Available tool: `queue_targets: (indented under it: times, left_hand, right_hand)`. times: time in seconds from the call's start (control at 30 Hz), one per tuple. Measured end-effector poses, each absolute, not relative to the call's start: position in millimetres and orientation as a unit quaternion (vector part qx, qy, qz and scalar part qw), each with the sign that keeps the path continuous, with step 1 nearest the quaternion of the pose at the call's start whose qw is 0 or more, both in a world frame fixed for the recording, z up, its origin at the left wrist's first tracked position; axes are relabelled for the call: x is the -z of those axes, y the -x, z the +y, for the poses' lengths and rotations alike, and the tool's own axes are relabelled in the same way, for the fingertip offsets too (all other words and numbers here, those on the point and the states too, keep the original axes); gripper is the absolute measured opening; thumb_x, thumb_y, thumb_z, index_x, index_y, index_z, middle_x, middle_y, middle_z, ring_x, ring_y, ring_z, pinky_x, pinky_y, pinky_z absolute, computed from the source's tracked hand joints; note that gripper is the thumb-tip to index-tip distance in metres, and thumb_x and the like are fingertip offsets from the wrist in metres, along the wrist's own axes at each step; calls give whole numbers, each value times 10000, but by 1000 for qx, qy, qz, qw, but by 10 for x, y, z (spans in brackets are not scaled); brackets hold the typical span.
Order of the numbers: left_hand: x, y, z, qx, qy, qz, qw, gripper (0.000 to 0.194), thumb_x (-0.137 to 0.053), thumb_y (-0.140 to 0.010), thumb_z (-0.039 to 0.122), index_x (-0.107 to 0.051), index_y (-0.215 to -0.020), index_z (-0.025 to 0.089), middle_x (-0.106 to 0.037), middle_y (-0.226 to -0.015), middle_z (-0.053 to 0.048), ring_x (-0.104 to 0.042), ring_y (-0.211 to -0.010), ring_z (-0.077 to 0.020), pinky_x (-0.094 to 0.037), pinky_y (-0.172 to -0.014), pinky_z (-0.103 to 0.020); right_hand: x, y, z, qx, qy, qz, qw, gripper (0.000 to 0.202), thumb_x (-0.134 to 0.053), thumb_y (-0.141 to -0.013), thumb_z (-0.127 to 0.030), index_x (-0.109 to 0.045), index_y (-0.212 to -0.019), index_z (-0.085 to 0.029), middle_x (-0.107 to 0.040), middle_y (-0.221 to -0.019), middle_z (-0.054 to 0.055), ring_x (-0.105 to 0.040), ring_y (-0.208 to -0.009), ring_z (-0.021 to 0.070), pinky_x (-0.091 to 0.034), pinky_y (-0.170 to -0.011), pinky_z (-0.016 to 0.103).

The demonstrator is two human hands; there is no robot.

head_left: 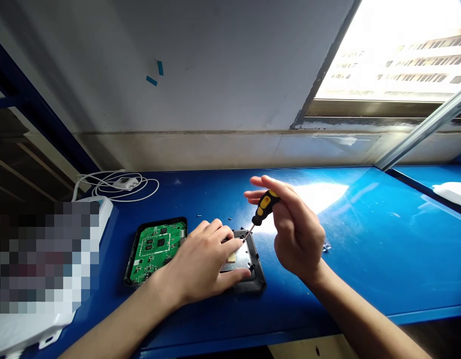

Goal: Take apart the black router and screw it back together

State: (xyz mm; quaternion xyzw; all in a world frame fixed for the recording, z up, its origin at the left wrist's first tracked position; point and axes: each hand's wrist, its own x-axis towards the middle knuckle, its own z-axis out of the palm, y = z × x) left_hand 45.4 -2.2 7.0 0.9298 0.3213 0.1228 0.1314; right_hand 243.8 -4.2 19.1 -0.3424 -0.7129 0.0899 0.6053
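Observation:
My right hand [299, 232] is closed round a black and yellow screwdriver [266, 205], some of its fingers raised off the handle. The shaft slants down and left, its tip at the upper edge of a silver metal plate [243, 262]. That plate sits in a black plastic housing [257, 283] on the blue table. My left hand [206, 257] lies across the housing, fingers spread, with thumb and forefinger pressing on the plate; it covers the housing's left part. Left of it, a green circuit board [155, 249] sits in another black shell [130, 269].
Small screws [230, 218] lie behind the housing, and a little pile of small metal parts [326, 246] is to the right of my right hand. A white adapter with a coiled cable [127, 183] rests at the back left. A white device [66, 319], partly blurred, stands at the left edge.

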Motion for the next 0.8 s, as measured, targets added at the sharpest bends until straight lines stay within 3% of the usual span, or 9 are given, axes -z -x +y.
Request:
queue_targets:
  times: [0.1,0.17,0.27,0.37,0.43,0.53,0.63,0.7,0.8]
  left_hand:
    - [-69,-452,-16,-123,-931,318,128,351,-703,-936,523,-709,-1124,227,-680,-1063,-51,-560,-974,-268,-436,-819,-424]
    - [-68,-450,-11,-124,-931,318,126,359,-699,-939,527,-707,-1126,221,-682,-1073,-53,-561,-979,-269,-437,-823,-427]
    - [-68,-449,-11,-121,-932,319,126,369,-696,-941,529,-706,-1142,220,-682,-1078,-53,-561,-980,-269,-438,-824,-430]
    - [-69,-450,-16,-119,-932,319,124,356,-707,-933,521,-709,-1126,222,-679,-1065,-50,-558,-967,-268,-435,-806,-427]
    - [-66,-451,-17,-120,-932,319,123,341,-712,-930,516,-711,-1100,221,-676,-1056,-48,-557,-965,-268,-432,-803,-427]
    - [-61,-452,-13,-122,-932,318,124,337,-708,-935,510,-709,-1104,220,-676,-1056,-48,-558,-973,-269,-431,-816,-430]
    - [-60,-449,-8,-121,-931,321,127,349,-700,-939,517,-707,-1137,229,-676,-1062,-48,-559,-974,-270,-432,-821,-432]
    - [-59,-446,-7,-118,-930,322,129,353,-696,-939,526,-708,-1141,237,-675,-1064,-48,-558,-969,-270,-434,-813,-429]
    - [-55,-442,-9,-117,-932,320,129,354,-695,-940,528,-709,-1138,236,-677,-1070,-50,-558,-972,-270,-438,-817,-431]
  right_hand:
    - [-223,-2454,-36,-57,346,-712,609,457,-685,-949,-157,-635,-1369,-330,-710,-1079,44,-736,-885,207,-655,-774,403]
    - [-227,-2464,-32,-20,349,-703,620,423,-809,-854,-176,-711,-1237,-327,-650,-949,23,-697,-814,199,-639,-722,389]
    - [-219,-2459,-48,-35,331,-714,617,281,-675,-965,-242,-703,-1236,-312,-633,-1081,63,-702,-896,211,-641,-757,414]
    - [-217,-2438,-60,-112,319,-731,593,385,-479,-1053,-191,-598,-1397,-317,-684,-1253,86,-742,-1002,222,-656,-843,446]
    - [-217,-2432,-45,-110,336,-725,591,396,-579,-1016,-185,-613,-1381,-335,-722,-1135,55,-750,-931,213,-662,-809,425]
    - [-207,-2445,-11,-48,364,-704,608,366,-782,-885,-219,-714,-1225,-338,-643,-938,19,-696,-804,196,-645,-720,397]
    - [-199,-2462,-8,-71,349,-713,605,314,-618,-998,-245,-677,-1296,-324,-636,-1088,63,-711,-898,206,-645,-717,391]
    - [-204,-2467,-19,-111,336,-725,590,405,-484,-1053,-199,-585,-1421,-333,-658,-1233,84,-734,-998,215,-656,-774,403]
    - [-219,-2467,-26,-82,343,-721,596,473,-690,-952,-160,-621,-1380,-350,-710,-1069,33,-741,-901,196,-653,-788,392]
